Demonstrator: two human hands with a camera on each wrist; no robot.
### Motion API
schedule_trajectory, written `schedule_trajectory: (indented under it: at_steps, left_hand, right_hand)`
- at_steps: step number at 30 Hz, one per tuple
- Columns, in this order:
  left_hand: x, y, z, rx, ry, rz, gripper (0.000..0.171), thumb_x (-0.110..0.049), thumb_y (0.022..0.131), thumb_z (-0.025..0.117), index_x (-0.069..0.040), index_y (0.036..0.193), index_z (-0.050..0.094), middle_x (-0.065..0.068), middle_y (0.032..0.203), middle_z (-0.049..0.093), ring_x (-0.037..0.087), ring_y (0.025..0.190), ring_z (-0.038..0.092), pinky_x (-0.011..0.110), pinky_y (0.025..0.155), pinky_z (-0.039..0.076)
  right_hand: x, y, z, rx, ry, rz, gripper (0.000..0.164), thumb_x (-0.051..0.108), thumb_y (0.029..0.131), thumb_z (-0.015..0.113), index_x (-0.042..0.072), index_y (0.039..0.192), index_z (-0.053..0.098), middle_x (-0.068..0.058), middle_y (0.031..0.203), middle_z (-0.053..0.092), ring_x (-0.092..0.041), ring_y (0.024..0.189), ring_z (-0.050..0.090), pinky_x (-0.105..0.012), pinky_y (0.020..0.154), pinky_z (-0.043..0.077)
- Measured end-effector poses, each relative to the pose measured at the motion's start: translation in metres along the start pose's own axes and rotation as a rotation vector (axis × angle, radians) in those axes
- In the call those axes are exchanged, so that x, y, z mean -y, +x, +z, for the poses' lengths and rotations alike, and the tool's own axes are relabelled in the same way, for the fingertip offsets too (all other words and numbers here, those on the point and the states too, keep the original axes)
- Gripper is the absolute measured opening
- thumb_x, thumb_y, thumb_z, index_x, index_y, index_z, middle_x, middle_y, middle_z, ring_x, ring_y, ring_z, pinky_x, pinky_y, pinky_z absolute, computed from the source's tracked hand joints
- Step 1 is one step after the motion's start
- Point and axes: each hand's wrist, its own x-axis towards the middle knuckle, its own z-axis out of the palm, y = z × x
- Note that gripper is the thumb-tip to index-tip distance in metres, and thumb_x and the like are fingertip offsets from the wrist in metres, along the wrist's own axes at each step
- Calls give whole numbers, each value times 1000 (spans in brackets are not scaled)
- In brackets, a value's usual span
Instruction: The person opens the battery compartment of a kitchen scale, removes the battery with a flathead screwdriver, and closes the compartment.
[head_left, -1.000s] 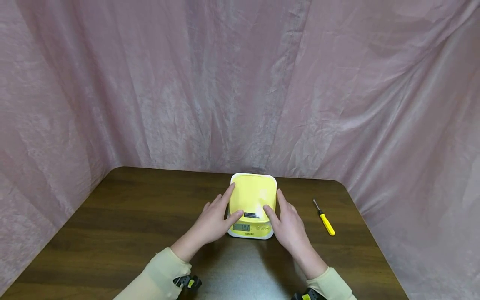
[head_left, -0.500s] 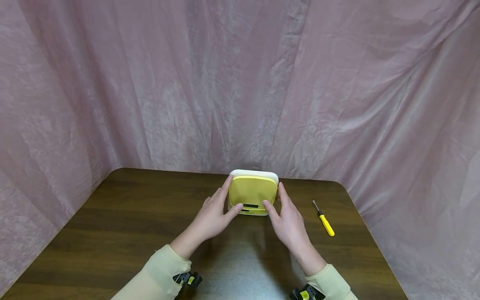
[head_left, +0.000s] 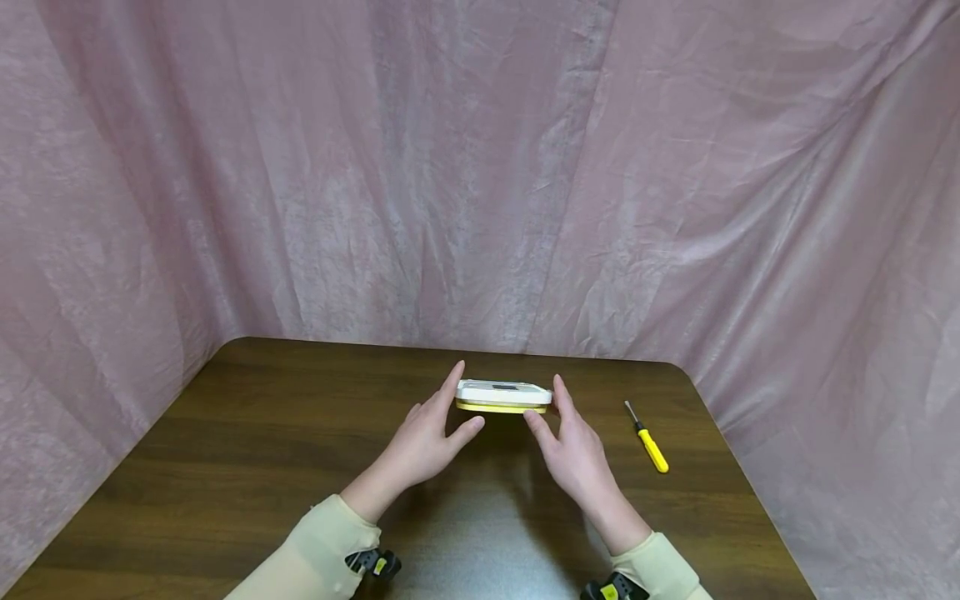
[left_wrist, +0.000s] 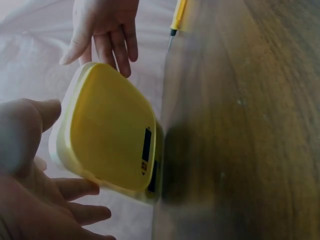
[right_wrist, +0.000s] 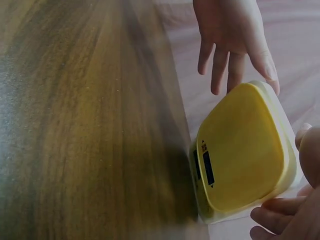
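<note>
A yellow and white kitchen scale (head_left: 504,393) stands tipped up between the two hands, and the head view looks down on its narrow white edge. Both wrist views show its yellow platform (left_wrist: 107,127) facing the wearer, with a black label low down. Its front end is close over the table. My left hand (head_left: 422,446) is at the left side, fairly straight fingers against the edge and thumb spread. On the opposite side my right hand (head_left: 576,450) mirrors it, fingertips at the edge and thumb at the near lower corner. The scale's underside is hidden.
A screwdriver (head_left: 649,443) with a yellow handle lies on the brown wooden table (head_left: 300,433), right of the right hand. Pink curtains (head_left: 495,167) hang behind the table and on both sides. Each wrist wears a black strapped camera (head_left: 375,562).
The scale lay flat with its display showing, then its far edge was raised and brought towards the wearer until it stood on end. Both hands stayed at its sides. The screwdriver has not moved.
</note>
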Motion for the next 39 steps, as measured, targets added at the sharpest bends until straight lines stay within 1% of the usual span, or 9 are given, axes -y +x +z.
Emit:
schedule_trajectory:
  at_steps: [8,15,19,24,28,32,34,37,39]
  left_hand:
    - [7,-4,7,5,29,14,91,-41,109,73,-12,178,20,24,165,50,43,150,52,73,119,36]
    - [11,-8,12,50,36,-20,93,-43,109,72,-12,178,18,22,166,50,41,151,51,76,119,34]
    - [13,-11,13,53,38,-17,92,-42,108,74,-10,177,23,25,158,58,43,145,57,74,117,36]
    - [15,-14,16,54,48,-21,91,-43,106,76,-12,176,28,25,150,64,43,139,61,75,116,37]
    - [18,-15,18,79,63,-40,90,-43,106,76,-14,176,27,25,151,64,45,141,59,76,117,35]
    - [20,-16,20,114,59,-78,90,-45,107,75,-17,177,26,23,157,60,51,147,52,79,119,29]
    - [20,-17,20,128,57,-94,90,-46,107,74,-18,178,25,22,159,58,51,149,50,80,120,27]
    - [21,-17,20,139,55,-100,90,-46,107,73,-19,178,25,22,160,57,50,150,49,80,121,26]
    - [21,-17,19,148,51,-107,90,-47,107,73,-19,178,25,21,161,57,51,151,48,80,121,25]
  right_hand:
    - [-5,-4,6,20,-25,9,84,48,113,63,1,173,28,-18,156,63,-41,144,59,-63,115,46]
    - [-8,-10,9,52,-61,39,80,47,114,62,1,172,32,-22,153,64,-45,142,60,-66,114,46]
    - [-11,-13,11,73,-68,53,80,48,113,62,1,172,33,-22,153,64,-45,142,59,-66,115,45]
    - [-14,-14,15,82,-77,55,79,48,114,62,0,171,35,-21,150,67,-45,141,61,-65,114,45]
    - [-16,-16,16,100,-81,67,78,47,114,62,0,170,35,-20,149,68,-45,141,61,-66,114,45]
    - [-18,-19,18,118,-84,74,77,44,114,63,-1,170,35,-20,149,68,-45,141,60,-67,115,44]
    - [-18,-21,19,123,-86,74,77,42,113,64,-1,170,36,-20,148,68,-45,141,60,-66,114,45]
    - [-19,-22,19,126,-89,70,76,42,113,65,-1,169,37,-19,147,69,-45,140,61,-66,114,45]
    - [-20,-23,19,132,-90,67,76,43,113,65,-1,169,38,-19,147,69,-45,141,61,-65,114,45]
